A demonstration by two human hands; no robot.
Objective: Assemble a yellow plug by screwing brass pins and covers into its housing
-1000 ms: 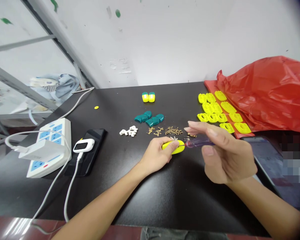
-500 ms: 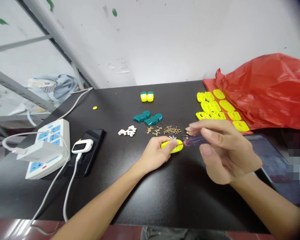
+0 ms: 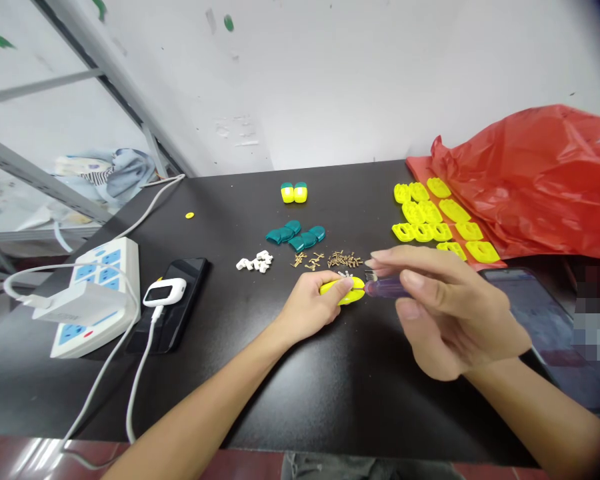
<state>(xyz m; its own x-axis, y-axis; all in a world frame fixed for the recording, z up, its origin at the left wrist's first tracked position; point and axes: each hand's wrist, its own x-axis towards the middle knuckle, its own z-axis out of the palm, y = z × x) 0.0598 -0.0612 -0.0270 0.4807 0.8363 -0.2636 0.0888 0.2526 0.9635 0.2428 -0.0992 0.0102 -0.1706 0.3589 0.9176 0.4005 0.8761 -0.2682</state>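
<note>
A yellow oval piece (image 3: 358, 288) is pinched by my left hand (image 3: 313, 305), its thumb pressed on top. My right hand (image 3: 453, 310) is around the purple handle of a screwdriver (image 3: 386, 288), whose tip meets the piece's right side; the handle's rear is hidden by the fingers. Brass screws (image 3: 344, 259) lie just beyond, with small brass parts (image 3: 301, 259) to their left and white plastic parts (image 3: 255, 261) farther left. Behind these are dark green covers (image 3: 307, 238). Two yellow-and-green assembled pieces (image 3: 294, 193) stand farther back.
Several yellow shells (image 3: 423, 213) sit at the right, some on a red plastic bag (image 3: 535, 180). A tablet (image 3: 555, 327) is near my right forearm. At the left are a power strip (image 3: 100, 293), a black phone (image 3: 180, 320), a white device (image 3: 165, 292) and cables.
The right hand has shifted slightly right and down, its fingers still around the screwdriver. The piece and screwdriver handle have moved slightly left. A yellow shell at the right is now less covered.
</note>
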